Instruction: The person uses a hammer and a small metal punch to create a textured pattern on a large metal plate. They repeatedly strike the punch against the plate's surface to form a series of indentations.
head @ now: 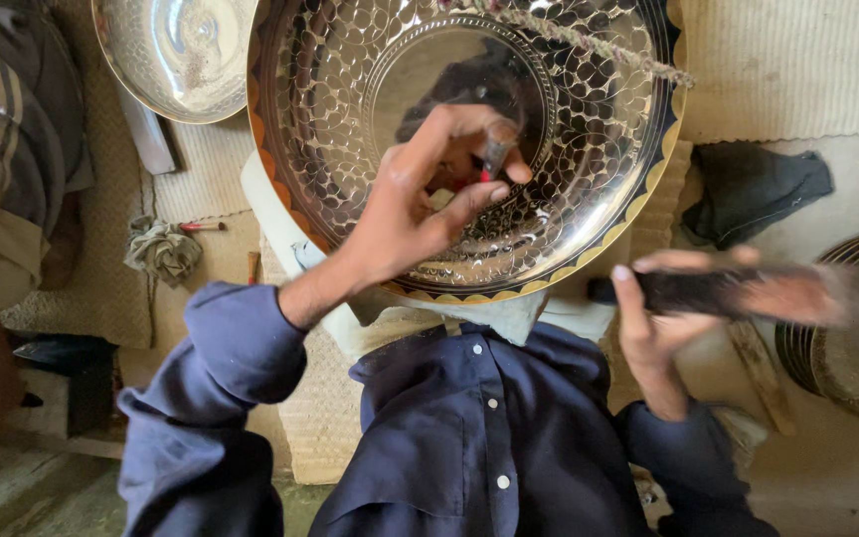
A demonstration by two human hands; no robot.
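The hammered brass tray [589, 199] lies on woven matting [797, 70], left grip [429, 189] pinching a punch [496, 149], right grip [668, 298] clasping a hammer [738, 290].

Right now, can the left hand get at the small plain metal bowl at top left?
Probably not freely: the left hand is pinching a small punch against the big patterned bowl. The plain bowl lies open and unobstructed beyond it, but the hand is occupied.

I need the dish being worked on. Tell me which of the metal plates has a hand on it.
The big hammered plate with the scalloped gold rim: the left hand presses a small tool onto it. The plain plate lies untouched.
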